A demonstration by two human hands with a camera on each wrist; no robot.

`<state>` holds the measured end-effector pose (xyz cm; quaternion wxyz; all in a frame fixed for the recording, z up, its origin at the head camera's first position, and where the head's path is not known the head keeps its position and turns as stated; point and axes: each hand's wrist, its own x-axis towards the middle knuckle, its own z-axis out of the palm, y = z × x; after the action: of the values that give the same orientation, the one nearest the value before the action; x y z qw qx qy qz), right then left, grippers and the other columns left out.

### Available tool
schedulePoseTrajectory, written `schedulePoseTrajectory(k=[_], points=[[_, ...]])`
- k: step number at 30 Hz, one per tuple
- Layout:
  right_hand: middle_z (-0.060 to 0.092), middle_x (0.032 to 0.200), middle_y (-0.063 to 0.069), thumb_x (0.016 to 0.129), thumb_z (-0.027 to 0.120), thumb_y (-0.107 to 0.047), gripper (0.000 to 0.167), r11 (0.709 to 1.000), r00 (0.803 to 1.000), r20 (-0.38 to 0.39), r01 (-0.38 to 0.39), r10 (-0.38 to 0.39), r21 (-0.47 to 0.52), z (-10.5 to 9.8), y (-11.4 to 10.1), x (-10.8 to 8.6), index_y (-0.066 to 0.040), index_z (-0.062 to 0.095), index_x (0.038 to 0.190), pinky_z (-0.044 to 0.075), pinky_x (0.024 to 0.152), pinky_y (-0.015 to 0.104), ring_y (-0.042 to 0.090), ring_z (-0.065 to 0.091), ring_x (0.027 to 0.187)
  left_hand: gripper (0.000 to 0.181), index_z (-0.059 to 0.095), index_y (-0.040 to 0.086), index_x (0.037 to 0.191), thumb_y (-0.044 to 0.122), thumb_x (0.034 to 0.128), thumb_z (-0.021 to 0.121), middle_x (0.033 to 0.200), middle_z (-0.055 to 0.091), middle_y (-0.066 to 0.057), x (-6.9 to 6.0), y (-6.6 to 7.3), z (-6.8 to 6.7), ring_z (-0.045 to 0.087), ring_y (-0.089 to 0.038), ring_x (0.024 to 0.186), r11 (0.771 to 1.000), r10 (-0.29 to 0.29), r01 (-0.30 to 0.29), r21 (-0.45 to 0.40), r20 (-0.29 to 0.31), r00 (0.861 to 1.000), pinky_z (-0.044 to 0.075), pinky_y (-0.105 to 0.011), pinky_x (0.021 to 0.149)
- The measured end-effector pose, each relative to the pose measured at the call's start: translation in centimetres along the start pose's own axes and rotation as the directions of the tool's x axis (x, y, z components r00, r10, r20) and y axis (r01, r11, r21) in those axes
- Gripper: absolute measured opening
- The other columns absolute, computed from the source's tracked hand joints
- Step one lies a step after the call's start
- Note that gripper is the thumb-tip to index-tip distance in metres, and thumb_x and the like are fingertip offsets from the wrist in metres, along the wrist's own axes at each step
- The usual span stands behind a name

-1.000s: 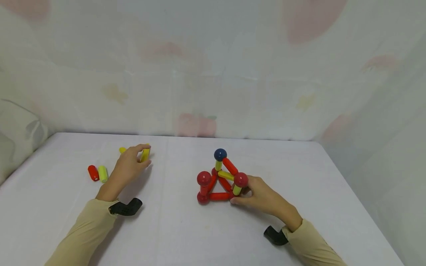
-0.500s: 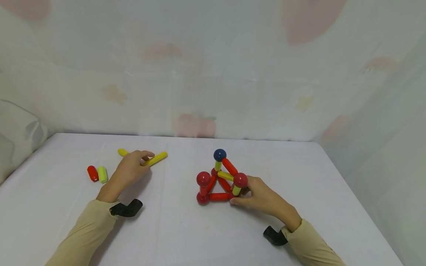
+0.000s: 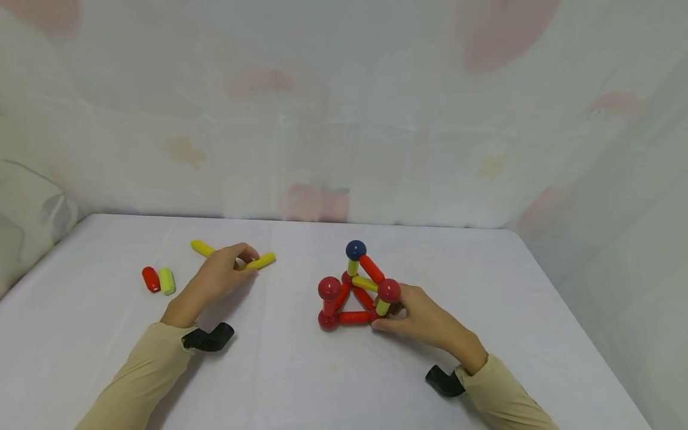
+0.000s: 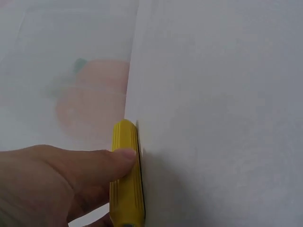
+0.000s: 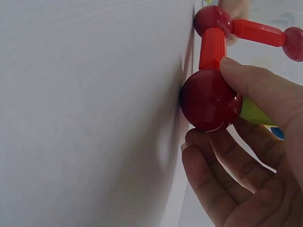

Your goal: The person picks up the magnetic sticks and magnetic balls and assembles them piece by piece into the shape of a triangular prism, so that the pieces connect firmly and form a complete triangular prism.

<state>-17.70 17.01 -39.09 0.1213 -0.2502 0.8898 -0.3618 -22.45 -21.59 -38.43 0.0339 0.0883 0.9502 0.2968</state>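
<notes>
My left hand (image 3: 220, 275) pinches a long ribbed yellow rod (image 3: 266, 260) low over the left half of the table; in the left wrist view the thumb presses along the rod's side. Right of the middle stands a ball-and-rod frame with a triangle of red rods (image 3: 355, 318) at its base. Short uprights carry two red balls and a blue ball (image 3: 356, 249). A red rod and a yellow rod (image 3: 365, 283) run to the upper right red ball (image 3: 389, 291). My right hand (image 3: 424, 319) holds the frame at its lower right red ball (image 5: 208, 100), thumb and fingers around it.
Another yellow rod (image 3: 202, 248) lies behind my left hand, partly covered by it. A short red rod (image 3: 151, 279) and a yellow-green rod (image 3: 167, 281) lie side by side at the left. A patterned cloth (image 3: 419, 149) hangs behind the table.
The yellow rod in my left hand has swung from nearly upright to slanting flat, and the hand has shifted slightly right. My right hand and the frame have stayed in place.
</notes>
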Motion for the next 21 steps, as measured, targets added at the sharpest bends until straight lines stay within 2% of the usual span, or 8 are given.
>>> schedulePoseTrajectory(k=[5,12,21], points=[[0.064,0.092,-0.005,0.082,0.082,-0.031,0.036,1.000,1.000,0.000,-0.001,0.001,-0.002,0.00,0.01,-0.02,-0.013,0.061,0.106,0.054,0.076,0.022,0.008,0.062,0.083,0.030,0.063,0.006,0.121,0.011,0.0917,0.068,0.113,0.066,-0.019,0.01,-0.30,0.16,0.059,-0.026,0.091,1.000,0.029,-0.029,-0.004,0.012,1.000,0.047,-0.034,0.075],[0.064,0.091,-0.004,0.082,0.082,-0.031,0.036,1.000,1.000,-0.005,-0.003,0.003,-0.007,-0.05,-0.06,-0.03,-0.014,0.061,0.106,0.053,0.075,0.022,0.009,0.061,0.082,0.038,0.062,-0.001,0.126,0.012,0.0916,0.069,0.106,0.064,-0.019,0.37,-0.22,0.51,0.058,-0.025,0.088,0.997,0.078,-0.078,-0.002,0.033,0.996,0.047,-0.035,0.075],[0.064,0.091,-0.005,0.082,0.081,-0.032,0.035,1.000,1.000,0.005,0.006,-0.006,-0.016,0.14,-0.19,-0.05,-0.014,0.062,0.105,0.053,0.074,0.021,0.009,0.060,0.082,0.038,0.060,-0.003,0.129,0.010,0.0933,0.062,0.106,0.060,-0.019,0.25,0.03,0.84,0.055,-0.024,0.090,0.995,0.097,-0.097,-0.010,0.064,0.993,0.047,-0.036,0.078]])
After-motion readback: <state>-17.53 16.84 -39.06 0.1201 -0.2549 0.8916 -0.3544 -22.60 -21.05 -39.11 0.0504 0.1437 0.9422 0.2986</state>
